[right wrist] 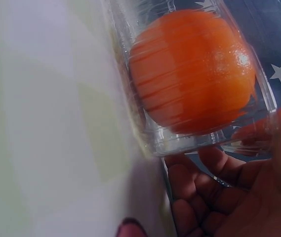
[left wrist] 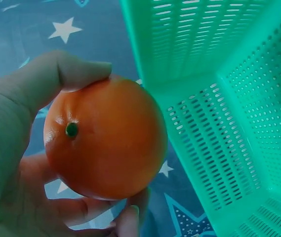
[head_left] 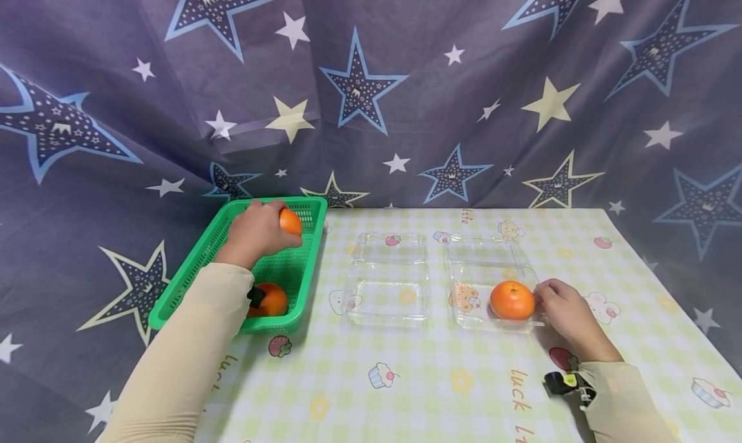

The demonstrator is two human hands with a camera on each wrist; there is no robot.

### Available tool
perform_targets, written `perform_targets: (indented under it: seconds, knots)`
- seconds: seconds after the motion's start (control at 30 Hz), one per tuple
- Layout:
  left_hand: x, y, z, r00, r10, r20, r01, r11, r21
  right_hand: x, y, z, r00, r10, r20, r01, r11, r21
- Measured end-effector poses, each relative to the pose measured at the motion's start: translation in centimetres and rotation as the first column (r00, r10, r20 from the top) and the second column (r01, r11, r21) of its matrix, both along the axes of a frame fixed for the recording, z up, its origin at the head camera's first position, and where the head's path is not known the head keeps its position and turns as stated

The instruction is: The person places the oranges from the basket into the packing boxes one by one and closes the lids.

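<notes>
Over the green basket (head_left: 307, 269), my left hand (head_left: 255, 234) grips an orange (left wrist: 110, 143); its thumb and fingers curl round the fruit in the left wrist view. Another orange (head_left: 275, 299) lies in the basket's near end, partly hidden by my left wrist. At the right, my right hand (head_left: 570, 311) pinches the near right edge of an opened clear plastic container (head_left: 484, 255). One orange (head_left: 513, 300) sits in that container's near half, towards its right side. Seen through the plastic wall in the right wrist view, the same fruit is above my fingers.
A second clear container (head_left: 387, 295) lies open between the basket and the right container. The table (head_left: 417, 391) has a checked, patterned cloth. Behind it hangs a dark curtain (head_left: 429, 121) with stars.
</notes>
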State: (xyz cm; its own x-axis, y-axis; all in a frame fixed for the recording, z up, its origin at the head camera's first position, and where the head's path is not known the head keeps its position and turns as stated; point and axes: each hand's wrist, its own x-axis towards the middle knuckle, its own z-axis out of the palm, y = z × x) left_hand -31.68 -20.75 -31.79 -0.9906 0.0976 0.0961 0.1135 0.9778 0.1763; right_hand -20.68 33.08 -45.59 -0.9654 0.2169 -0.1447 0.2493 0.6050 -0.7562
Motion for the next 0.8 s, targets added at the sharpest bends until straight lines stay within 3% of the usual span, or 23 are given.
perform_targets:
  seconds: [0.23, 0.8]
  knots:
    - [0.3, 0.4, 0.3, 0.998, 0.044, -0.033, -0.041, 0.996, 0.079, 0.0, 0.0, 0.0, 1.0, 0.005, -0.002, -0.005, 1.0, 0.001]
    - [2.3, 3.5, 1.1, 0.983, 0.01, -0.185, 0.011, 0.994, 0.109, 0.1, 0.1, 0.0, 1.0, 0.002, 0.003, -0.002, 1.0, 0.002]
